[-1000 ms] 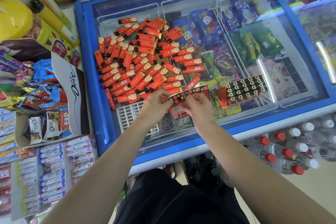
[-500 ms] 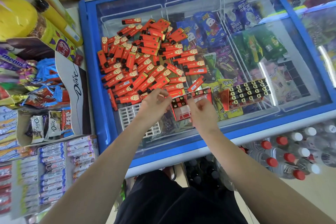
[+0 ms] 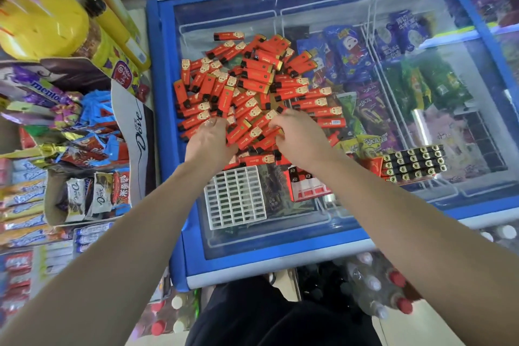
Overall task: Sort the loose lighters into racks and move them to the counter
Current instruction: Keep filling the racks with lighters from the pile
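blue freezer (image 3: 165,121) glass carries the red lighters (image 3: 252,84) pile; snack shelves (image 3: 56,149) left. white rack (image 3: 234,196) and filled rack (image 3: 412,161) sit nearer. left hand (image 3: 209,140) and right hand (image 3: 297,135) rest fingers-curled on lighters; grip unclear.

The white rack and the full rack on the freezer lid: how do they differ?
The white rack is empty, its grid cells open; the full rack holds rows of lighters, black tops showing. The white rack lies near the left forearm, the full rack to the right of the right hand. Both rest on the glass lid.
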The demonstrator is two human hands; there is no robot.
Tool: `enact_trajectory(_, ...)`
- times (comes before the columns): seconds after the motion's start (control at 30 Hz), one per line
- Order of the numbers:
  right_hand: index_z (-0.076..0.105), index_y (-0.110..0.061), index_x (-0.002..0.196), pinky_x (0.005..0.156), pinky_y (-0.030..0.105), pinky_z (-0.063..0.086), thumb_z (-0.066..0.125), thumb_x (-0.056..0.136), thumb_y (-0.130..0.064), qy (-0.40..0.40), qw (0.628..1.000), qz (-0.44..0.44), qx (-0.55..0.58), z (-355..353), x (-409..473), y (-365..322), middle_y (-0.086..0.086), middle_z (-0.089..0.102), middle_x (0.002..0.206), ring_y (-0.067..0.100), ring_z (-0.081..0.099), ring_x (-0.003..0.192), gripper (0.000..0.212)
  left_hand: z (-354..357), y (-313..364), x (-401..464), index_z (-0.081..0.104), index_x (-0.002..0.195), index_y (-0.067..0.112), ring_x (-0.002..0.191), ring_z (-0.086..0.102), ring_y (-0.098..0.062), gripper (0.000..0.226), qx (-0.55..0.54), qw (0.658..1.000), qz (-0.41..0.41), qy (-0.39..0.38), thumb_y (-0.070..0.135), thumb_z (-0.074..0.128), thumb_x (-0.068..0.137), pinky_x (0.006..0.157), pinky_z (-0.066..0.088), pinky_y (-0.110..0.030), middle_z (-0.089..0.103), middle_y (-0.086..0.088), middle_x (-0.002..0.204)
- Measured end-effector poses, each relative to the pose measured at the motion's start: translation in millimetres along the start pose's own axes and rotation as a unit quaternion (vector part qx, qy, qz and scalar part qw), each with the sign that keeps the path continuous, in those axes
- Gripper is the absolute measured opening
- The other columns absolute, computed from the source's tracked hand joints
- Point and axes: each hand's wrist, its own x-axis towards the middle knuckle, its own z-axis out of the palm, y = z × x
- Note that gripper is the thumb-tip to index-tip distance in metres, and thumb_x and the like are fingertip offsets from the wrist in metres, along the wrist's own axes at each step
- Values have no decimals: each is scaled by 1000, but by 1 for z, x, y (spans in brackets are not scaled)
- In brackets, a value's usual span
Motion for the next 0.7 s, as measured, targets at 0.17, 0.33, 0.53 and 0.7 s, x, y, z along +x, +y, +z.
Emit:
enact_trajectory(0.17, 69, -20, 126, 95, 47, 53, 60, 93, -4, -89, 988, -40, -123, 7, 24, -5, 4, 63, 124, 29, 56, 113, 38, 7, 6, 8, 52, 138, 12, 121, 57, -33, 52, 34, 999, 37, -3, 38, 70, 97, 93, 52, -45, 59, -11, 131)
enact_trajectory(0.33, 63, -18, 131, 98, 42, 46, 64, 95, -13, -139, 970, -64, -191, 16, 37, -11, 7, 58, 125, 28, 52, 122, 37, 3, 7, 14, 53, 136, 12, 118, 58, -32, 56, -7, 999, 24, -34, 46, 70, 95, 94, 53, -45, 56, -11, 129)
enact_trajectory(0.53, 63, -14, 125, 105, 43, 43, 64, 95, -16, -157, 950, -100, -250, 14, 45, -9, 9, 59, 126, 28, 48, 127, 31, -3, 4, 24, 61, 111, 15, 100, 60, -28, 22, -68, 996, 8, -57, 28, 69, 95, 82, 53, -41, 57, -6, 111)
enact_trajectory(0.7, 53, -11, 113, 82, 40, 51, 55, 96, -9, -162, 964, -111, -178, 8, 54, -7, 9, 63, 107, 28, 60, 104, 17, -10, -1, 30, 44, 99, 17, 68, 55, -22, 19, -128, 989, 29, -67, 24, 61, 101, 55, 38, -32, 57, -2, 84)
